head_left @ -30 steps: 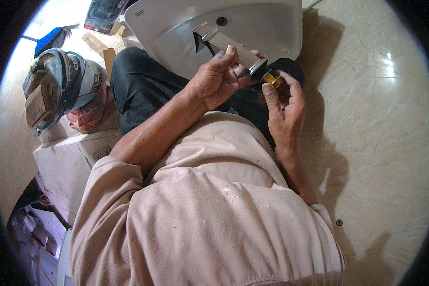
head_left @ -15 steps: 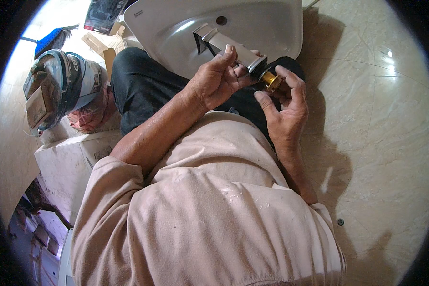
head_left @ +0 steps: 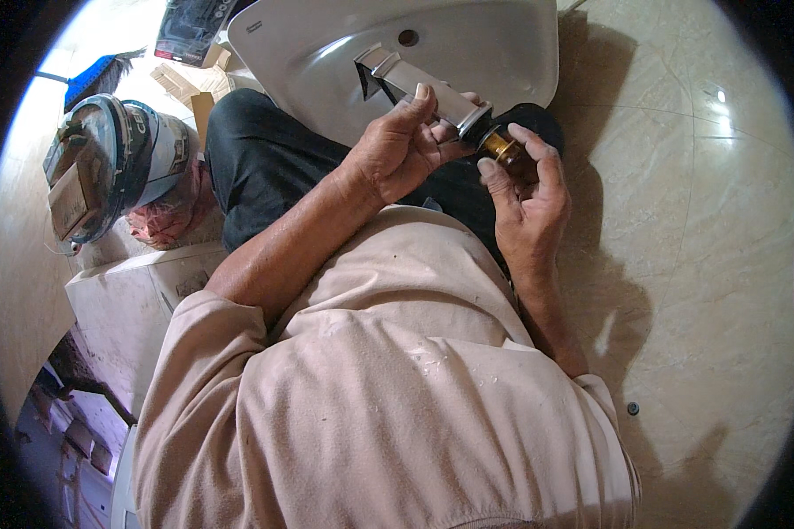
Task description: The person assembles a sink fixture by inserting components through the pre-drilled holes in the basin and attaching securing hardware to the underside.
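Note:
A chrome basin faucet [head_left: 437, 95] lies slantwise across my lap, its spout end up and left over the white washbasin. My left hand [head_left: 395, 150] is closed round the faucet body, thumb on top. At its lower right end a black collar [head_left: 479, 132] and a brass nut [head_left: 501, 148] stick out from the base. My right hand [head_left: 534, 198] is curled at that end, with forefinger and thumb on either side of the brass nut. The remaining right fingers bend in behind it, partly in shadow.
The washbasin [head_left: 318, 84] with its round hole lies just past my knees. At left stand a dirty bucket [head_left: 106, 167], a pinkish bag [head_left: 172, 216] and a pale box [head_left: 119, 295]. Cardboard [head_left: 201, 115] and a blue broom [head_left: 93, 79] lie beyond. A small dark round piece [head_left: 632, 408] is on the tiles.
My right thumb has shifted up and closer to the brass nut, which now looks darker and slightly turned. The left hand and the faucet stay nearly where they were.

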Available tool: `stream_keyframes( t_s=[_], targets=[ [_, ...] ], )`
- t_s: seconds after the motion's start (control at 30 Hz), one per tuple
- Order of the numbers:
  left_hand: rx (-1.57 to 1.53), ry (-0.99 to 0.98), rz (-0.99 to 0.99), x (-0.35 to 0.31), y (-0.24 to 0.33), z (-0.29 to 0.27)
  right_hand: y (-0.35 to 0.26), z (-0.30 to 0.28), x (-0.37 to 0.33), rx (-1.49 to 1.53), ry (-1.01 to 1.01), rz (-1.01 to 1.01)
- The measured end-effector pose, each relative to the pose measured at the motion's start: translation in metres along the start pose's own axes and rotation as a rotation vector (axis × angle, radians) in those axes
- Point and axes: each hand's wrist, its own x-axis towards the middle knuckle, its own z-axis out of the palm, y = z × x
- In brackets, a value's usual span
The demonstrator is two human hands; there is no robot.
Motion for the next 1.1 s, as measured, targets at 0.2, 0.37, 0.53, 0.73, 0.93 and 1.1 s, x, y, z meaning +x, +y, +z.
stream_keyframes(
  t_s=[0.2,0.37,0.53,0.73,0.93,1.1],
  targets=[
    [-0.009,0.007,0.017,0.002,-0.003,-0.010,-0.015,0.006,-0.001,0.124,0.032,0.112],
    [0.020,0.006,0.028,-0.001,-0.001,-0.001,0.003,0.000,-0.001,-0.102,0.000,-0.104],
    [-0.001,-0.001,0.026,0.004,-0.002,-0.008,-0.015,0.005,-0.001,0.185,0.048,0.062],
    [0.005,-0.048,0.016,-0.001,0.002,-0.003,0.001,-0.002,0.004,-0.127,-0.012,-0.243],
    [0.008,0.005,0.062,-0.003,0.001,0.000,-0.020,-0.002,0.000,0.230,-0.054,0.269],
    [-0.047,0.008,0.030,-0.003,-0.001,-0.005,-0.007,0.007,-0.004,0.073,0.030,-0.100]
  ],
)
